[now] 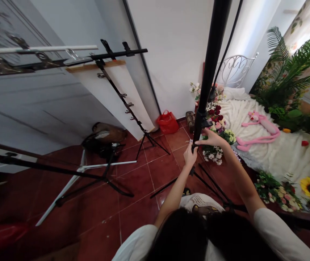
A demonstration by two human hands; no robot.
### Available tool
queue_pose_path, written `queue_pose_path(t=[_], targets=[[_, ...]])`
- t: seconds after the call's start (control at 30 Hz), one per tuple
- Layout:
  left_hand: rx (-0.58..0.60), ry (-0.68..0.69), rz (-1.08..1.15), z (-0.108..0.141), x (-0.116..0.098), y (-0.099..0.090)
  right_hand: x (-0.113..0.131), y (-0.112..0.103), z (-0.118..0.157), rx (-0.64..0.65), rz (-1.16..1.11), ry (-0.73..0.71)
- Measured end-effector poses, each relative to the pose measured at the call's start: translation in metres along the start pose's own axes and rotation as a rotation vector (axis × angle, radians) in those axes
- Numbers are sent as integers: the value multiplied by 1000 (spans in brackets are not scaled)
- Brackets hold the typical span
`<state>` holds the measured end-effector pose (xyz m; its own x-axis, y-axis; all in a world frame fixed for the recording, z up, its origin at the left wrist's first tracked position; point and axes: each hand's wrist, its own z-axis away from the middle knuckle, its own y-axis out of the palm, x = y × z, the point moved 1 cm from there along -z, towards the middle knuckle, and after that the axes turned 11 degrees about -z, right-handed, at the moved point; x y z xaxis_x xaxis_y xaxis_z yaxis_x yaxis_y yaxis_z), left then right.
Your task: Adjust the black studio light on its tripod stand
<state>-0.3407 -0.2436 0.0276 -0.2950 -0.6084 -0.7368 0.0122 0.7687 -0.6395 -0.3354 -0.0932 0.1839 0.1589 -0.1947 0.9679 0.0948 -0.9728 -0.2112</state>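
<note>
A black light stand point(208, 69) rises in front of me, its pole leaning a little to the right toward the top of the view. My left hand point(190, 156) is closed around the lower part of the pole. Just above and to the right, my right hand point(213, 140) grips the same pole, its thumb across the front and its other fingers partly hidden behind. A black clamp knob point(206, 122) sits on the pole right over my right hand. The stand's spread legs point(208, 181) reach the red tiled floor below my forearms.
On the right, a bed with a white fur cover point(233, 108) bears a pink plush toy point(269, 125), flowers point(217, 119) beside it. Leftward stand a backdrop stand with clips point(124, 96), white board point(95, 85) and a white stand leg point(62, 199). A red bag point(168, 122) rests by the wall.
</note>
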Motion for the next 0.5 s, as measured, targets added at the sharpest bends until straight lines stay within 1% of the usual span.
queue_pose_path(t=[0.03,0.1,0.17,0.23,0.3,0.37,0.5], targets=[[-11,0,-4,0,0,1,-16,-5,6,34,-39,59],[-24,9,-7,-1,0,2,-49,-8,17,7,-91,164],[-31,19,-9,-2,0,3,-74,-4,23,-58,-88,191],[-35,23,-13,-3,2,4,-90,3,25,-127,-88,191],[-32,20,-21,-3,4,4,-97,9,25,-192,-116,192],[-20,25,-25,-4,5,3,-98,14,23,-242,-157,211],[4,61,-17,-4,5,1,-95,17,13,-376,-267,329]])
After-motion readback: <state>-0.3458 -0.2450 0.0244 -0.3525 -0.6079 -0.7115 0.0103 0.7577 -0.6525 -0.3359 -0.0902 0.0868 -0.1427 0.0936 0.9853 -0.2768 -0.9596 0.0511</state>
